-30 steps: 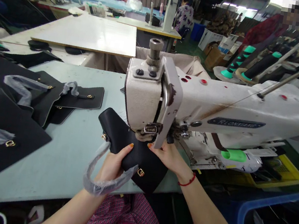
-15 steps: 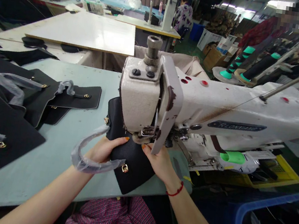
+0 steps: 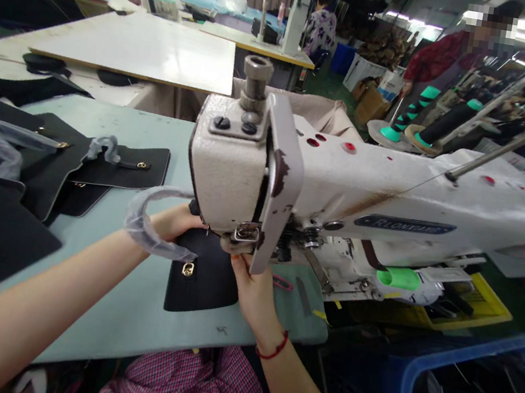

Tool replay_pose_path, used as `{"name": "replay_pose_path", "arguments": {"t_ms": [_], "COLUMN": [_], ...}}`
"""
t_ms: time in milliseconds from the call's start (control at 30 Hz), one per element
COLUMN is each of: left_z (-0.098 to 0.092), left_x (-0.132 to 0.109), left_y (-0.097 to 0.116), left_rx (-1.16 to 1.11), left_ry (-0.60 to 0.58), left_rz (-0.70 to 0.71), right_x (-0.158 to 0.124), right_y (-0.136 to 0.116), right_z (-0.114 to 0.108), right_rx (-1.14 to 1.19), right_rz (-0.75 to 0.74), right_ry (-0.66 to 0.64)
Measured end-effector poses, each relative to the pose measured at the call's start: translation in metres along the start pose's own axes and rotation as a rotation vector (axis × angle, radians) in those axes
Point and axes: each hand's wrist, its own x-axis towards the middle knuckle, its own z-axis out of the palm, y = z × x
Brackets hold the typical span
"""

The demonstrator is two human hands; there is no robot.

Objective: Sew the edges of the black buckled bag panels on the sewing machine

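Observation:
A black bag panel (image 3: pixel 208 284) lies under the head of a white sewing machine (image 3: pixel 233 159), with a gold buckle (image 3: pixel 188 269) near its left edge. From the buckle, a plastic-wrapped handle (image 3: pixel 139 220) arches up across my left wrist. My left hand (image 3: pixel 178 219) grips the panel's far left part, thumb on top; its other fingers are partly hidden by the machine head. Close to the presser foot, my right hand (image 3: pixel 255 291) pinches the panel's right edge. The machine's guard bar partly covers those fingertips.
More black panels (image 3: pixel 2 235) with wrapped handles overlap on the green table (image 3: pixel 115 306) at left. Pink-handled snips (image 3: pixel 282 283) lie right of my right hand. A blue basket (image 3: pixel 406 385) with black pieces stands at lower right. Thread cones (image 3: pixel 413 111) and a person in red stand behind.
The panel has turned under the machine, its near corner swinging left and its near edge now lying more level. My left hand has moved farther back, partly behind the machine head.

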Motion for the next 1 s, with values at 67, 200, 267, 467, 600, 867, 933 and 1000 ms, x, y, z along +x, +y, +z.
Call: {"name": "replay_pose_path", "arguments": {"t_ms": [67,200,267,467,600,867,933,1000], "left_z": [0.0,-0.005,-0.01,0.005,0.066,0.106,0.105,0.104], "left_x": [0.004,0.003,-0.008,-0.087,-0.127,-0.099,-0.098,-0.099], "left_y": [0.006,0.004,-0.008,-0.091,-0.114,-0.076,-0.077,-0.08], "left_rx": [-0.043,-0.127,-0.166,-0.608,-0.879,-0.671,-0.591,-0.51], "left_ry": [-0.057,-0.046,0.031,0.3,0.152,0.288,0.347,0.439], "left_rz": [-0.02,-0.054,-0.084,-0.176,-0.073,-0.165,-0.151,-0.144], "right_x": [-0.004,-0.022,-0.033,-0.049,-0.048,-0.057,-0.063,-0.069], "right_y": [-0.001,-0.001,0.0,0.003,-0.001,-0.013,-0.013,-0.013], "right_z": [0.0,0.0,-0.001,-0.004,-0.006,-0.01,-0.012,-0.015], "right_rx": [-0.008,0.137,0.268,0.518,0.61,0.5,0.433,0.401], "right_rz": [0.018,0.156,0.231,0.332,0.321,0.248,0.224,0.223], "right_ry": [-0.005,-0.125,-0.21,-0.289,-0.337,-0.308,-0.303,-0.316]}}
